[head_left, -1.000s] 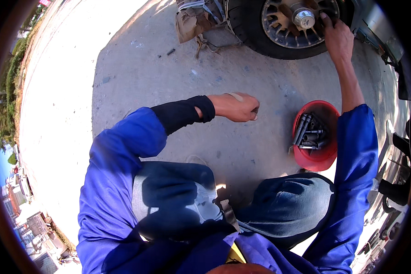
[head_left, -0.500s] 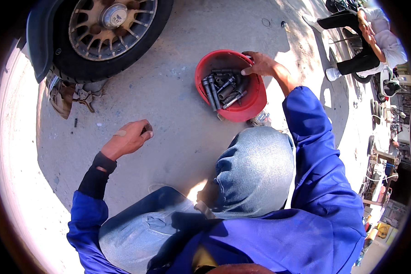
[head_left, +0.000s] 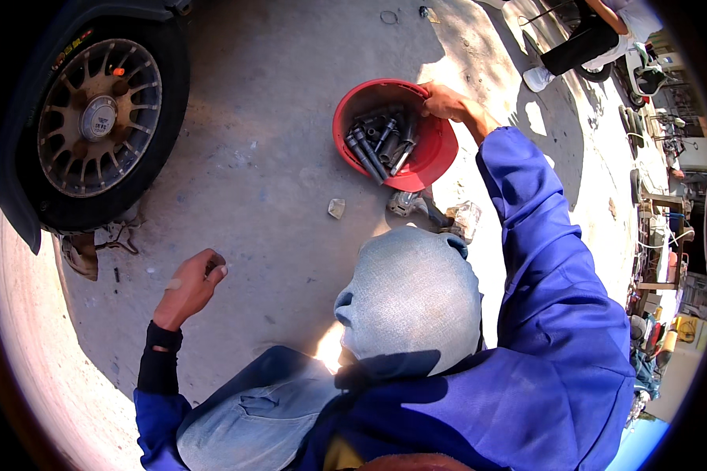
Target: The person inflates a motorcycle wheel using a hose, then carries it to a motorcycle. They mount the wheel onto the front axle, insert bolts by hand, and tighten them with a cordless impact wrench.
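My right hand (head_left: 445, 104) grips the far right rim of an upturned red hard hat (head_left: 435, 157), its fingers over the edge. Inside the hat lies a pile of dark metal sockets (head_left: 373, 149), several of them long and tube-shaped. The hat appears tilted and raised a little off the ground. My left hand (head_left: 192, 285) hangs above the concrete at the left, its fingers curled together. A dark spot shows between its thumb and fingertips; I cannot make out what it is.
A car wheel (head_left: 100, 118) with a dusty spoked rim stands at the upper left, with rags (head_left: 82, 255) below. By my knee (head_left: 416, 302) lie a worn metal tool (head_left: 404, 202) and a pale stone (head_left: 336, 208). A person (head_left: 581, 39) sits at the upper right.
The wheel has shifted left and down in view. My right hand has closed on the hat's rim and tilted or lifted it, uncovering the metal tool and stone. My left hand stays curled.
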Available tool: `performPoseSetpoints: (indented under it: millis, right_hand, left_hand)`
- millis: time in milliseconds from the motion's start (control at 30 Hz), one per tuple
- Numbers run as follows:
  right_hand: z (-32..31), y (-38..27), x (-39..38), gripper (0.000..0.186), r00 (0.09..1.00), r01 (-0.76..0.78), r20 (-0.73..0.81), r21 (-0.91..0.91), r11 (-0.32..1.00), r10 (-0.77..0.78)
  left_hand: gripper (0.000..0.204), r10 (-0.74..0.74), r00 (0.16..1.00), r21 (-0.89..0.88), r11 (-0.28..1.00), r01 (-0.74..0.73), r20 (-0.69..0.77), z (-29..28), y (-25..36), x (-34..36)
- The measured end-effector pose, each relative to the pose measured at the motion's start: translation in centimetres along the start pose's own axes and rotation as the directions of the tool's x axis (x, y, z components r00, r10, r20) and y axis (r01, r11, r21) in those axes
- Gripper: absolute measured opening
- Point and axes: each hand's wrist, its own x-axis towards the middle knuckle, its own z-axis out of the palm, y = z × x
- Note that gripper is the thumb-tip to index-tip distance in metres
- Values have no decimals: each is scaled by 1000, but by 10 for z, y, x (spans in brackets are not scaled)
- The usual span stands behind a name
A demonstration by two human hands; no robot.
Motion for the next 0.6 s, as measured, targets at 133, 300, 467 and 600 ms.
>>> performPoseSetpoints:
  millis: [133,300,467,600]
  right_hand:
    - [-58,81,-32,49,963,-225,-167,-68,972,211]
    - [-82,120,-75,65,971,-164,-176,6,986,163]
    - [-102,218,-113,75,929,-348,-117,54,936,352]
    - [-48,150,-129,77,762,-299,-626,-566,768,-165]
  left_hand:
    - [26,-24,998,34,999,22,50,3,-12,-2]
    - [26,-59,994,33,998,57,94,8,-18,14]
    - [31,-29,993,99,995,18,114,13,-30,57]
    - [68,6,999,339,941,9,-44,26,-48,56]
